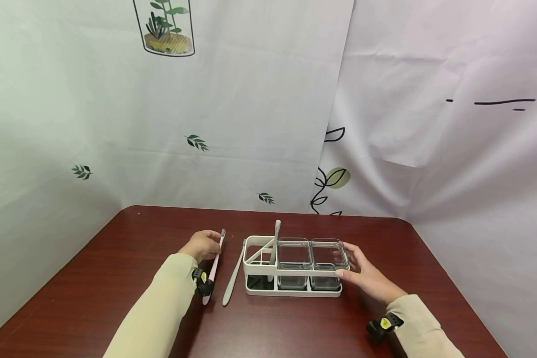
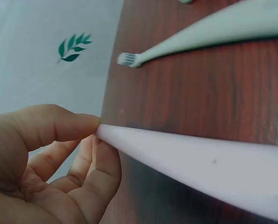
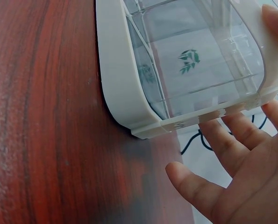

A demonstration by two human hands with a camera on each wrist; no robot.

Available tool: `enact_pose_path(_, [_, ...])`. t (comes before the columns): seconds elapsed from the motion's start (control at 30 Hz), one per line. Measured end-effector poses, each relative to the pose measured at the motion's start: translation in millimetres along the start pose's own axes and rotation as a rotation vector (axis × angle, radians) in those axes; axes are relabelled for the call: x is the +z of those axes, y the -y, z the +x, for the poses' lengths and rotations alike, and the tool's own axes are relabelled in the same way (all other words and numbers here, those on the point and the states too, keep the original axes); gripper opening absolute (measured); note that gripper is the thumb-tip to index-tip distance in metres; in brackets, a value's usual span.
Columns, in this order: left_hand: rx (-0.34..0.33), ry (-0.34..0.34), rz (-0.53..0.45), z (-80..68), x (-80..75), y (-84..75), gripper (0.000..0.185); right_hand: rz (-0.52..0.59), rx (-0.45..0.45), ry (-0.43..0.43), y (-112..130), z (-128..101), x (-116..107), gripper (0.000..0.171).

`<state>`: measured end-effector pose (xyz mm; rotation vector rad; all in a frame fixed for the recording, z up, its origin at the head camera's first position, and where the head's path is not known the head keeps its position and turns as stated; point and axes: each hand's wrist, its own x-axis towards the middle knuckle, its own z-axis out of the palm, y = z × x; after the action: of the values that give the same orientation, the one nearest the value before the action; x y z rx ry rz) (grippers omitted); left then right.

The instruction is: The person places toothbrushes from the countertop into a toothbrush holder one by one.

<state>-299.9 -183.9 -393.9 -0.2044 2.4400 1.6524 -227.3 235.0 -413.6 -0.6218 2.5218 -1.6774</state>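
Observation:
A pale pink toothbrush lies slanted at the left, its neck pinched between the thumb and fingers of my left hand. Beside it a pale grey-green toothbrush rests on the table, untouched. The white toothbrush holder carries two clear cups in its middle and right places. Another toothbrush stands upright in its left part, head up. At the holder's right end my right hand grips the frame, thumb on the front rim and fingers against the side; one finger stays off it.
Underneath is a dark red wooden table with rounded far corners. A white cloth printed with plants hangs behind it and along both sides. Each wrist wears a small black camera on a strap.

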Motion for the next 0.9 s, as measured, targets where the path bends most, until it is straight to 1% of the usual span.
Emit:
enact_pose_path(0.13, [0.018,0.022,-0.042,-2.5,-2.4,-1.6,0.048,0.0,0.002,-0.002,0.6,-0.3,0.9,0.069])
enact_pose_path(0.27, [0.021,0.022,-0.079,-5.0,-3.3,-3.0,0.051,-0.001,0.008,-0.002,0.7,0.0,0.9,0.07])
enact_pose_path(0.43, [0.039,0.009,-0.123,-9.1,-2.5,-6.0,0.053,0.001,0.0,-0.001,-1.2,1.1,0.0,0.069])
enact_pose_path(0.7, [0.064,-0.017,-0.181,-15.7,-1.9,-6.8,0.05,0.005,-0.002,0.0,-3.9,1.2,0.3,0.069])
enact_pose_path(0.9, [0.091,-0.045,-0.254,-20.4,-3.5,-13.2,0.047,0.009,0.002,0.002,-3.9,0.9,0.8,0.069])
